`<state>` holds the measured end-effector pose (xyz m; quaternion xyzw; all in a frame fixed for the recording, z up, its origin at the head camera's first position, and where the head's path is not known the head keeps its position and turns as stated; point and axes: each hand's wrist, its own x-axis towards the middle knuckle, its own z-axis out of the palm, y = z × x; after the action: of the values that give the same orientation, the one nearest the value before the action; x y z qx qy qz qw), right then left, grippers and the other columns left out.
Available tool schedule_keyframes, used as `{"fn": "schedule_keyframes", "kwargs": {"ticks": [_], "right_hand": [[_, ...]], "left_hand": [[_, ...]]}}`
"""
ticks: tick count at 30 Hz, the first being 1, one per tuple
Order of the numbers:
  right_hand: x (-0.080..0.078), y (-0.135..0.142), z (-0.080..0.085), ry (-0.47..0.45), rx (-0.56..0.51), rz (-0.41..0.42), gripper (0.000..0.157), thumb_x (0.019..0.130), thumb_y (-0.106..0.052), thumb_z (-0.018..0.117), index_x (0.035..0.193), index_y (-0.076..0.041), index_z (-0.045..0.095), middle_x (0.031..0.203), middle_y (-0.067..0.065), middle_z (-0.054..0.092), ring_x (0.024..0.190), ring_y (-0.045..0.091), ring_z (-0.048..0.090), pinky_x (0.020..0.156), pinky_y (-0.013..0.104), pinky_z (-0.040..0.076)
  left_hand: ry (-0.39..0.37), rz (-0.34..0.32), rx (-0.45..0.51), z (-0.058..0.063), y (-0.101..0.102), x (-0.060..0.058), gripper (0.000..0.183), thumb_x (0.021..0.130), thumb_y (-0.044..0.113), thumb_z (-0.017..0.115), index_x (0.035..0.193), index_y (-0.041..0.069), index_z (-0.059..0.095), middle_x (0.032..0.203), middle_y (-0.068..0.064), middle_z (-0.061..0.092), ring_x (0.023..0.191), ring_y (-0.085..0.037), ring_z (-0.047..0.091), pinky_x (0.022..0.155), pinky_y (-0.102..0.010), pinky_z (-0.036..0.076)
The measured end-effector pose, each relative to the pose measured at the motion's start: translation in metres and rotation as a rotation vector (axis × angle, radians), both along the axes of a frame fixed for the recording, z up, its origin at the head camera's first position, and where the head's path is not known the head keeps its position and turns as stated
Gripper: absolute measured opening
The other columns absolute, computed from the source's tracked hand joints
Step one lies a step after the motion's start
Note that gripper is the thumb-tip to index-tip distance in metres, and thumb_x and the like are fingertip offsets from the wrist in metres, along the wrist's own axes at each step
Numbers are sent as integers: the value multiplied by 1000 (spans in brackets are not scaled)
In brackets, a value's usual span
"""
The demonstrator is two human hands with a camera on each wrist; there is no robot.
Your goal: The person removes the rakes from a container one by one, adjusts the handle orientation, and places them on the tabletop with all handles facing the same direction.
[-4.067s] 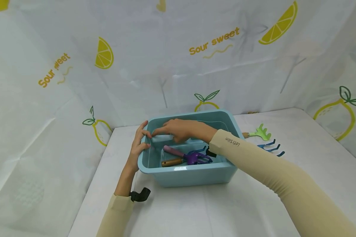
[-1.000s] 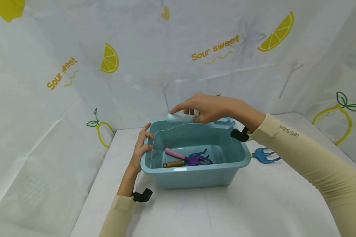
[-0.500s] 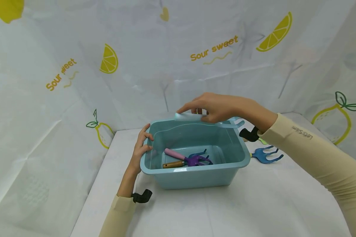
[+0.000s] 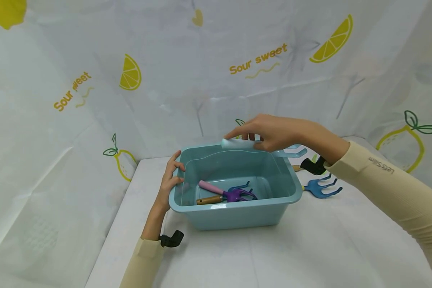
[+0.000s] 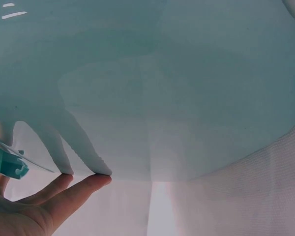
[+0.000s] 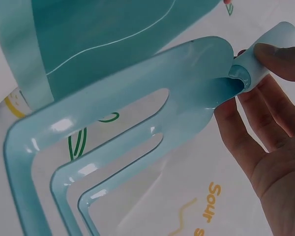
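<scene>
My right hand (image 4: 277,131) grips the pale blue handle of a light-blue hand rake (image 6: 187,83) above the tub's far right rim. The rake's three bent prongs point right in the head view. My left hand (image 4: 169,180) holds the left rim of the light-blue plastic tub (image 4: 234,218); two straight fingertips touch its outer wall in the left wrist view. Inside the tub lie a purple garden hand fork (image 4: 234,195) with a pink handle and a blue-pronged hand rake with a wooden handle (image 4: 209,200), partly covered by the purple one.
Right of the tub lies a blue hand rake (image 4: 320,189) on the white-covered table (image 4: 309,244). Behind it, a wooden handle (image 4: 298,168) and a bit of green tool show, partly hidden by my right wrist. A lemon-print sheet (image 4: 201,100) hangs behind.
My right hand has lifted the light-blue rake out of the tub since the oldest frame. Over the last second it has shifted right with it. My left hand stays on the rim.
</scene>
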<state>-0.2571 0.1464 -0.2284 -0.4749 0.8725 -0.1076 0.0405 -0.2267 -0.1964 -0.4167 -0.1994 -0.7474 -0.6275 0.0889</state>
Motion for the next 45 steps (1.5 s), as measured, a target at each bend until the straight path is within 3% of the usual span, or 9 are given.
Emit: {"fn": "schedule_keyframes", "kwargs": {"ticks": [11,19,30,37,45], "right_hand": [[3,16,-7,3,-6,7,67,91,3,55,147,-33,56,122,-8,72,98,12,68,82,34,58],[6,28,-13,0,-9,16,64,91,4,56,147,-29,57,121,-5,73,96,11,69,82,32,58],[7,42,-18,7,2,3,64,90,5,56,147,-26,58,108,-10,72,87,8,65,76,29,55],[10,51,-24,4,21,-28,64,90,4,55,147,-25,58,115,-9,71,90,10,67,79,29,56],[14,65,-31,18,31,-47,61,92,3,58,146,-27,59,111,-11,71,91,6,65,80,29,57]], "left_hand": [[-7,-3,0,2,0,0,37,78,11,42,111,-7,40,173,-7,14,157,-37,19,116,-66,22],[-15,0,-2,0,1,3,38,78,12,42,111,-7,40,171,6,17,157,-36,19,115,-65,24],[-4,-6,3,1,2,2,39,78,11,42,112,-8,39,173,0,15,156,-36,19,115,-64,24],[-9,0,-2,1,0,0,37,79,11,42,111,-7,40,173,-1,15,157,-36,19,115,-65,23],[-9,2,-5,1,0,1,35,78,11,41,109,-5,41,173,0,15,157,-34,19,115,-63,23]]}}
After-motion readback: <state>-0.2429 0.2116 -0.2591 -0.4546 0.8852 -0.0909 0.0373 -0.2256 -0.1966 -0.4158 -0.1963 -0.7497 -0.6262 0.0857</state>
